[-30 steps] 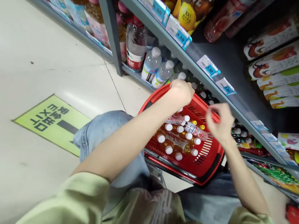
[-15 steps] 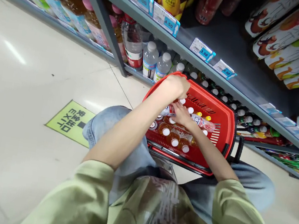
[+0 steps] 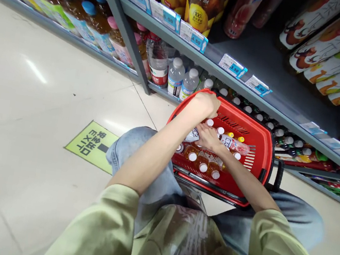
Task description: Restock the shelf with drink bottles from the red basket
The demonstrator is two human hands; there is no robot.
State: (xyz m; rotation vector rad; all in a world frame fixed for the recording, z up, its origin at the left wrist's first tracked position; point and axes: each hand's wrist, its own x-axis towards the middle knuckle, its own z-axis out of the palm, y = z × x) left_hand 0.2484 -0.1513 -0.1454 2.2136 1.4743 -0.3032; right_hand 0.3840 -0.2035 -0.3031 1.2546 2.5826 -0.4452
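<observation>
Grasp step, I judge: right hand [image 3: 208,136] curls closed round the lying bottle [image 3: 234,144], which rests on upright bottles [image 3: 204,167] in the red basket [image 3: 255,125], centre-right. Left hand [image 3: 205,104] is fisted on the basket's far-left rim. Lifting likely needs a firm grip that clears the caps.

bottle [image 3: 235,144] partly under right hand [image 3: 208,136], tags [image 3: 231,64] unreadable

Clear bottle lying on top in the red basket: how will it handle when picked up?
Likely rolls: the clear bottle lies sideways on round caps in the red basket. Probably stiff, heavy if full; fill unclear. Smooth plastic may slip under the right hand.
</observation>
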